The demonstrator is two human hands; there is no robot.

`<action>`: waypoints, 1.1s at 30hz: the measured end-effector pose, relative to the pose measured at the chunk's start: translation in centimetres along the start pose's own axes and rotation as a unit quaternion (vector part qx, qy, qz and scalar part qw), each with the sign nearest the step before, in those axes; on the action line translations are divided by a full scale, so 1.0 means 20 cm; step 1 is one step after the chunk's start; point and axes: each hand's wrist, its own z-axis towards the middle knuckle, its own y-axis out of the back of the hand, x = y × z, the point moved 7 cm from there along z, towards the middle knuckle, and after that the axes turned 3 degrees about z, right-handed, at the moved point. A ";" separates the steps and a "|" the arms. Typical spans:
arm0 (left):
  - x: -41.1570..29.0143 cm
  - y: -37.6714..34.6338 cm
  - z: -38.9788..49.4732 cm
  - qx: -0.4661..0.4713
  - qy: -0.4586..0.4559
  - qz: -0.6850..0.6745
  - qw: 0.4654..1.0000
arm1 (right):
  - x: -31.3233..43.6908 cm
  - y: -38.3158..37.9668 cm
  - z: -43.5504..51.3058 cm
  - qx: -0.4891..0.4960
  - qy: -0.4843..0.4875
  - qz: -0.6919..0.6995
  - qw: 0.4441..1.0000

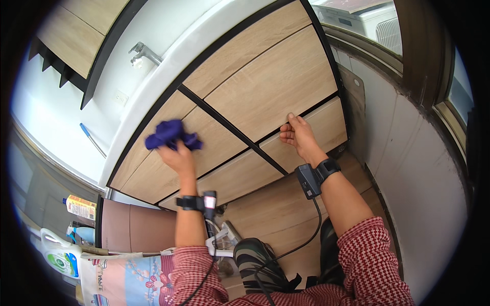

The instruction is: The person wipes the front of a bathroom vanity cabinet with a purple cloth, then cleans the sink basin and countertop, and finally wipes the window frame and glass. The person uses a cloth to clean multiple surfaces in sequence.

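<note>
A crumpled purple cloth (170,132) is gripped in my left hand (178,158), against or just in front of the left wood-grain door (206,141) of a vanity cabinet. Cloth and hand look slightly blurred. Bare and with nothing in it, my right hand (300,135) is in front of the black strip between the right door (271,80) and the lower drawer front (317,122). Its fingers are loosely curled and a little apart; whether they touch the cabinet I cannot tell. Each wrist wears a strapped black device.
Above the cabinet runs a white countertop (214,28) with a metal faucet (143,53). A brown cabinet (138,227) stands at left near a detergent jug (61,254) and a patterned cloth cover (130,281). A power strip (227,235) lies by my knee. A white wall (405,153) bounds the right.
</note>
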 end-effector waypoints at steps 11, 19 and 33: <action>0.09 -0.06 -0.81 0.195 0.122 0.019 0.973 | 0.03 0.01 -0.02 0.041 0.017 -0.072 0.996; 0.14 0.07 0.07 -0.025 0.110 -0.072 0.991 | 0.02 0.02 0.00 0.031 0.035 -0.073 0.996; 0.29 0.05 -0.79 0.116 0.171 0.036 0.978 | 0.02 0.03 0.00 0.013 0.033 -0.079 0.996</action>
